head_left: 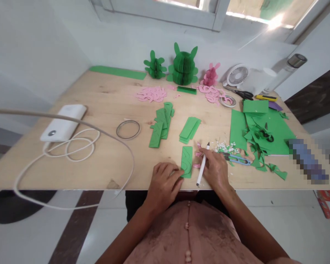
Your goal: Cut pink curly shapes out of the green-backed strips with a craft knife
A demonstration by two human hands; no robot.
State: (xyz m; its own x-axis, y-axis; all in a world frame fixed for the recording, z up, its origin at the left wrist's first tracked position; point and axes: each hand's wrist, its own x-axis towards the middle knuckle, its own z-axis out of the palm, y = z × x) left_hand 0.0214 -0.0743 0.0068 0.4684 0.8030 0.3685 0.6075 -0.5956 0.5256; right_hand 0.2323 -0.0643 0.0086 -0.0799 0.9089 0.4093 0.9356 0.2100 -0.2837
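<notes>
In front of me a green paper strip (pixel 186 162) lies on the table, with curved outlines drawn on it. My left hand (pixel 163 183) presses its lower left corner with the fingertips. Just right of the strip, my right hand (pixel 216 169) has its fingers closed around a white marker pen (pixel 202 168), which slants with its dark tip away from me. Small pink paper cutouts (pixel 196 165) lie between strip and pen, close to the right fingers. Beyond are a stack of plain green strips (pixel 189 130) and a pile of green strips with drawn outlines (pixel 156 135).
Blue thread snips (pixel 238 159), paper scraps and green sheets (pixel 280 128) lie right. Tape rolls (pixel 128 129), pink cutouts (pixel 152 94), paper honeycomb figures (pixel 183 68), a fan (pixel 237 75) and black scissors (pixel 244 94) stand or lie farther back. A power bank's cable (pixel 82 121) crosses the left.
</notes>
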